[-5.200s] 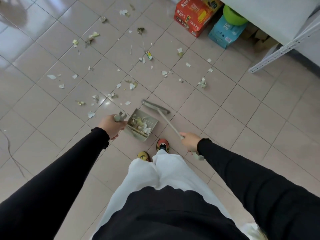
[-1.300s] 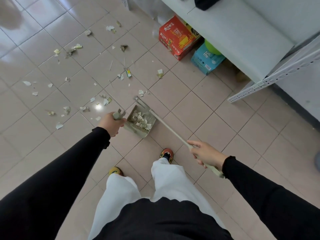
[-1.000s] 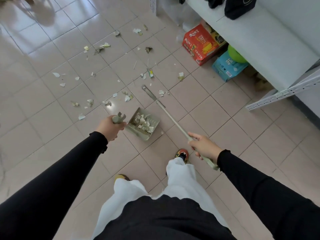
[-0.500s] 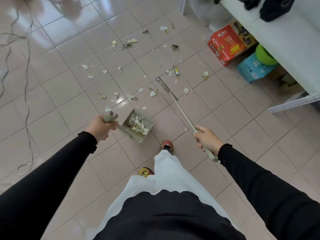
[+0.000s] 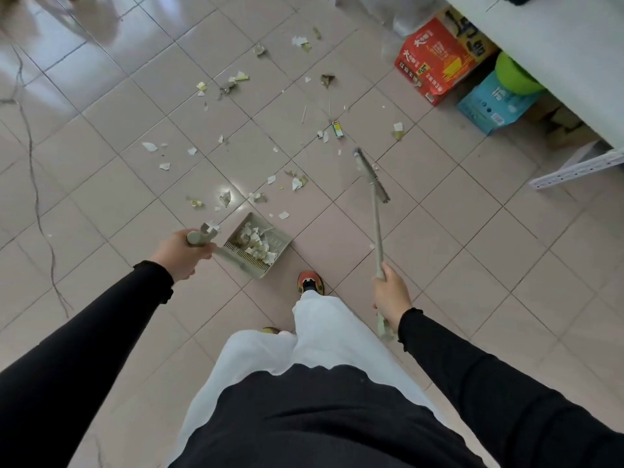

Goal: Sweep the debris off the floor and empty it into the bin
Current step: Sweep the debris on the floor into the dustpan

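My left hand [image 5: 180, 252] grips the handle of a grey-green dustpan [image 5: 258, 246] that holds a heap of pale scraps and sits just ahead of my feet. My right hand [image 5: 391, 295] is closed around the long handle of a broom [image 5: 374, 211]; its head [image 5: 371, 175] rests on the tiles to the right of the pan. Scattered debris [image 5: 260, 197] of paper and shell-like bits lies on the pinkish floor beyond the pan, reaching far back. No bin is in view.
A red carton [image 5: 439, 59] and a blue box [image 5: 496, 103] stand under a white shelf [image 5: 557, 55] at the upper right, with a white metal rail [image 5: 580, 170] near the floor. A thin cable [image 5: 33, 184] trails along the left. My shoes [image 5: 310, 282] stand behind the pan.
The broom head has swung right, away from the dustpan, and its handle now stands more upright. The dustpan stays by my feet. My view has shifted slightly.
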`<state>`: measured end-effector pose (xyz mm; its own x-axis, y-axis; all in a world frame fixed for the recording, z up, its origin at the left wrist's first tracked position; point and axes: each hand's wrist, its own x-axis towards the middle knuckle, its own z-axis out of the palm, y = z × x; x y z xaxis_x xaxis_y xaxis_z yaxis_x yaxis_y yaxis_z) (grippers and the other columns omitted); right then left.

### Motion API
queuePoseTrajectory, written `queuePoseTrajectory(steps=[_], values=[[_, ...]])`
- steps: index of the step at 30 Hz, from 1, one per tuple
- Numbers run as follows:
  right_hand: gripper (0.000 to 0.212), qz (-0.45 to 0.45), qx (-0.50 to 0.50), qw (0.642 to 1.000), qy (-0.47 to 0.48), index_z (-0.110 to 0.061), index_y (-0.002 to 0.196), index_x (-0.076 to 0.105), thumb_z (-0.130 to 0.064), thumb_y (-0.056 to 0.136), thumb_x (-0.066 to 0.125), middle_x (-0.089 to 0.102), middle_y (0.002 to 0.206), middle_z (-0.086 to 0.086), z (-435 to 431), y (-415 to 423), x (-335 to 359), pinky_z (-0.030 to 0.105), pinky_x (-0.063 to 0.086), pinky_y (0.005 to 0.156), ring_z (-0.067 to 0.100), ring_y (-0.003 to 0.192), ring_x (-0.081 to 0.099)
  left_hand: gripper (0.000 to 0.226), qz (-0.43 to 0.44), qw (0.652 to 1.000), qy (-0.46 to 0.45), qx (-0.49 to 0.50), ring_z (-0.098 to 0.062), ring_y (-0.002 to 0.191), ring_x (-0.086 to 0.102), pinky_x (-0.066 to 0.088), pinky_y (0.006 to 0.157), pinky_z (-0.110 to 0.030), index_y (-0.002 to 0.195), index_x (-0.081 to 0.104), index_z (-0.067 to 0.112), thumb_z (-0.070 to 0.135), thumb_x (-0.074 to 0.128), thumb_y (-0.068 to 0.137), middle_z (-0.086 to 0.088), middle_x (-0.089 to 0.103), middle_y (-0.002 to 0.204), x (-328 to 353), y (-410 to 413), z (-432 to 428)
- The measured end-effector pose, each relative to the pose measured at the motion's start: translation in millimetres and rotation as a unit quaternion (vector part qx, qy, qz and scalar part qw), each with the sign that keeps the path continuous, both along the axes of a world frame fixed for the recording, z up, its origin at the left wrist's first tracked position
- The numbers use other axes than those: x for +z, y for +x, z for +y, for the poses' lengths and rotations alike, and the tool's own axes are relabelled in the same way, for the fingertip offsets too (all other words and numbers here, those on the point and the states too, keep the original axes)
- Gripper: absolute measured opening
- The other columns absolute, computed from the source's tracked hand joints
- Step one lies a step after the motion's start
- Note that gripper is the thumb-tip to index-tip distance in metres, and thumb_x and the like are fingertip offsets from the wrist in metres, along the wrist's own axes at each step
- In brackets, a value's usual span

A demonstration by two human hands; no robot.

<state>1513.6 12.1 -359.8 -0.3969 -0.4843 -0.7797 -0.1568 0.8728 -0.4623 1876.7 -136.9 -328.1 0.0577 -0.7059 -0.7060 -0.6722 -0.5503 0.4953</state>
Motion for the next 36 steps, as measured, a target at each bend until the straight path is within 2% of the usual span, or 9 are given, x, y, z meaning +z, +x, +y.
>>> queuePoseTrajectory(steps=[3, 7, 11, 14, 19, 23, 30, 34, 36], values=[[0.051, 0.019, -0.045, 0.999, 0.016, -0.027, 0.147, 0.036, -0.017, 0.098, 0.032, 0.05, 0.118, -0.004, 2.3, 15.2, -10.9, 0.048, 0.053, 0.094, 0.022, 0.09, 0.049, 0.012, 0.001, 1.0, 0.005, -0.023, -0.021, 0.052, 0.041, 0.035, 0.049, -0.024, 0.103, 0.066, 0.014, 0.016, 0.063, 0.092, -0.029, 0.065, 0.095, -2.9, 4.5, -16.1], [0.051, 0.028, -0.129, 0.99, 0.046, -0.014, 0.146, 0.038, -0.01, 0.096, 0.032, 0.05, 0.118, 0.004, -0.4, 37.8, -31.9, 0.049, 0.051, 0.097, 0.026, 0.091, 0.051, 0.02, 0.01, 0.998, 0.001, -0.068, -0.019, 0.05, 0.04, 0.035, 0.05, -0.024, 0.111, 0.065, 0.008, 0.013, 0.061, 0.092, -0.008, 0.058, 0.072, -4.3, 13.7, -26.3], [0.033, -0.004, -0.13, 0.989, 0.074, 0.002, 0.128, 0.053, -0.006, 0.098, 0.041, 0.054, 0.084, 0.01, -9.0, 82.1, -36.7, 0.027, 0.051, 0.063, 0.021, 0.066, 0.052, 0.018, 0.015, 0.994, 0.002, -0.109, -0.019, 0.052, 0.042, 0.037, 0.05, -0.025, 0.11, 0.065, 0.009, 0.014, 0.061, 0.093, -0.004, 0.058, 0.073, -1.4, 42.2, -27.0], [0.015, -0.052, -0.158, 0.984, 0.069, -0.006, 0.1, 0.05, -0.003, 0.1, 0.036, 0.05, 0.076, 0.011, -17.6, 148.4, -35.3, 0.02, 0.04, 0.043, 0.016, 0.055, 0.044, 0.019, 0.026, 0.991, 0.005, -0.129, -0.019, 0.052, 0.043, 0.037, 0.05, -0.025, 0.109, 0.065, 0.011, 0.017, 0.061, 0.092, -0.011, 0.067, 0.084, 1.5, 74.0, -25.3], [0.021, -0.114, -0.235, 0.965, 0.019, -0.009, 0.096, 0.053, 0.001, 0.092, 0.035, 0.043, 0.062, 0.01, -28.4, 249.6, -36.5, 0.019, 0.035, 0.039, 0.016, 0.035, 0.042, 0.016, 0.034, 0.99, 0.008, -0.135, -0.017, 0.051, 0.043, 0.038, 0.047, -0.026, 0.106, 0.065, 0.015, 0.019, 0.061, 0.091, -0.015, 0.068, 0.09, 5.0, 130.3, -15.4], [0.019, -0.181, -0.248, 0.952, 0.004, -0.012, 0.079, 0.051, 0.0, 0.09, 0.04, 0.045, 0.064, 0.01, -39.8, 290.1, -22.8, 0.021, 0.034, 0.039, 0.015, 0.042, 0.041, 0.019, 0.043, 0.992, 0.009, -0.115, -0.018, 0.05, 0.043, 0.037, 0.048, -0.026, 0.105, 0.065, 0.008, 0.018, 0.061, 0.09, -0.012, 0.064, 0.082, 3.0, 165.9, -7.3], [0.024, -0.262, -0.29, 0.92, -0.034, -0.011, 0.112, 0.055, -0.003, 0.098, 0.037, 0.043, 0.068, 0.004, -31.6, 312.6, 1.0, 0.015, 0.031, 0.033, 0.006, 0.036, 0.038, 0.019, 0.042, 0.995, 0.014, -0.084, -0.02, 0.051, 0.042, 0.036, 0.048, -0.024, 0.103, 0.063, 0.005, 0.019, 0.061, 0.091, -0.017, 0.065, 0.087, -0.4, 211.8, -4.1], [0.029, -0.24, -0.236, 0.941, -0.04, -0.004, 0.124, 0.053, -0.009, 0.099, 0.039, 0.045, 0.066, 0.001, -18.4, 312.9, 15.1, 0.018, 0.029, 0.035, 0.008, 0.042, 0.036, 0.021, 0.035, 0.998, 0.01, -0.06, -0.021, 0.053, 0.043, 0.036, 0.05, -0.024, 0.104, 0.064, 0.004, 0.022, 0.062, 0.092, -0.028, 0.068, 0.104, 0.6, 238.7, -0.2], [0.027, -0.248, -0.206, 0.946, -0.042, -0.014, 0.122, 0.06, -0.013, 0.101, 0.043, 0.045, 0.066, 0.0, -17.4, 311.3, 23.2, 0.018, 0.03, 0.035, 0.009, 0.044, 0.037, 0.022, 0.031, 0.998, 0.007, -0.052, -0.021, 0.053, 0.044, 0.037, 0.051, -0.025, 0.103, 0.064, 0.004, 0.022, 0.062, 0.092, -0.03, 0.068, 0.106, 0.6, 250.6, 3.2]])
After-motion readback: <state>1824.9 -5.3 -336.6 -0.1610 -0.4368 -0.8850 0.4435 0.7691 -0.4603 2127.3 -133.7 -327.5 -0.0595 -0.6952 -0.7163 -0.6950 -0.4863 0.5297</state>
